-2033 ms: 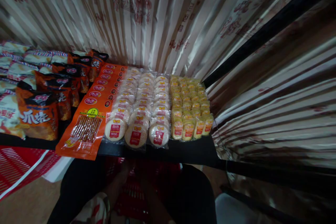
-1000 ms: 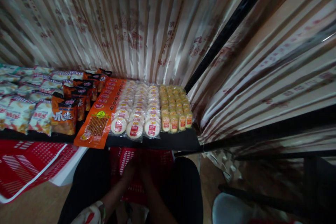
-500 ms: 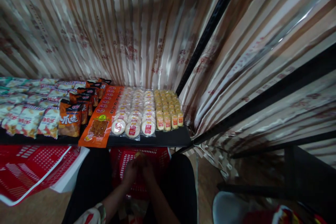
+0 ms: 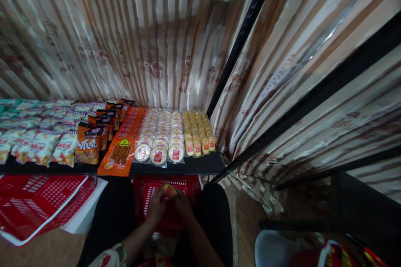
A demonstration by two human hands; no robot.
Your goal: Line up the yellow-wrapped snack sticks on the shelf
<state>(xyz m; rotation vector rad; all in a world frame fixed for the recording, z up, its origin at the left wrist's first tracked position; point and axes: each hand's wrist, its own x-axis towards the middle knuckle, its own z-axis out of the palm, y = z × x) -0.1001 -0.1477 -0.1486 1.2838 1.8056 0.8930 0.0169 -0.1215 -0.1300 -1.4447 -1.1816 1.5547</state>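
Note:
Between my knees, my left hand point(image 4: 157, 204) and my right hand point(image 4: 182, 203) both grip a small wrapped yellow cake point(image 4: 170, 190). Its wrapper looks like those of the yellow cakes point(image 4: 197, 144) lined up at the shelf's right end. A red basket point(image 4: 194, 186) with a pale rim sits below my hands, partly hidden by them. On the black shelf point(image 4: 175, 169) just ahead, round white wrapped biscuits point(image 4: 158, 155) lie in rows beside the yellow cakes.
Left along the shelf are a flat orange bag of sticks point(image 4: 119, 154), orange-brown snack bags point(image 4: 88, 144) and white snack bags point(image 4: 64, 148). Another red basket point(image 4: 40, 204) stands lower left. Black posts point(image 4: 238, 54) and striped curtains point(image 4: 175, 50) border the shelf; a pale container point(image 4: 271, 248) is lower right.
My hands have spread slightly apart, and more of the yellow cake shows between the fingers. The view has shifted a little.

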